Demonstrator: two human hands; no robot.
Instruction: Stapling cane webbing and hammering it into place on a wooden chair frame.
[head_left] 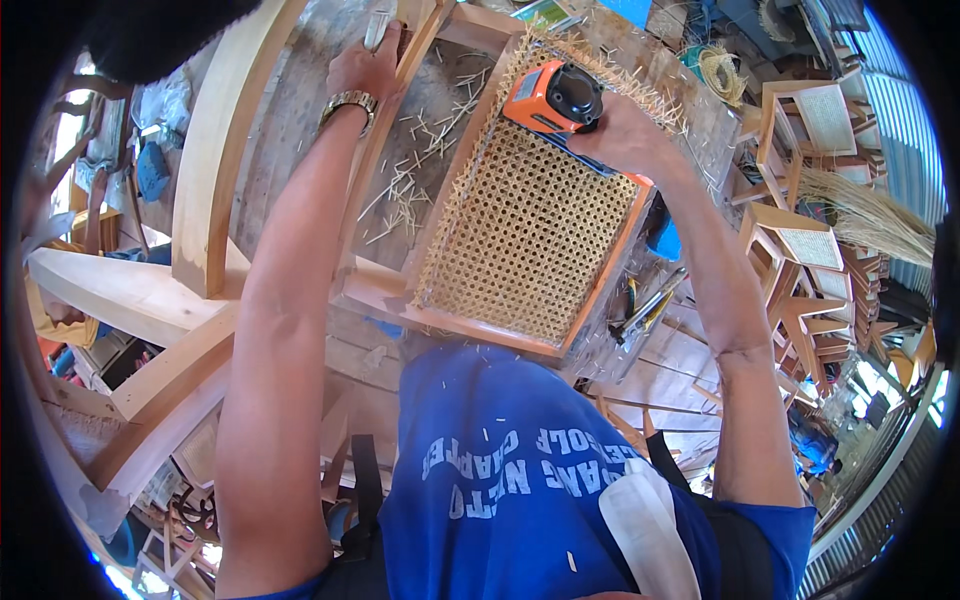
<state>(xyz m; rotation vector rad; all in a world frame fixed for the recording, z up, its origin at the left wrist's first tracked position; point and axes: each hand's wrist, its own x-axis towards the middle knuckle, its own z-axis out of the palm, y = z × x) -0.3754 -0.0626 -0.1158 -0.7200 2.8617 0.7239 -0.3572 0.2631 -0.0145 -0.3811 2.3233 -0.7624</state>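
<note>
A woven cane panel (540, 235) fills the seat of a wooden chair frame (500, 335) in front of me. My right hand (625, 135) is closed around an orange and black staple gun (555, 97), which rests at the panel's far edge. Frayed cane ends stick out along that edge. Beyond the frame's left rail (385, 130), my left hand (362, 72) is closed, with a pale, shiny piece (377, 28) showing at its fingers. What exactly it grips is partly hidden.
Cane offcuts (410, 205) litter the workbench (290, 150). Hand tools (650, 305) lie right of the panel. Curved wooden parts (215, 150) stand at the left. Stacked chair frames (800, 270) and a bundle of loose strands (870, 215) are at the right.
</note>
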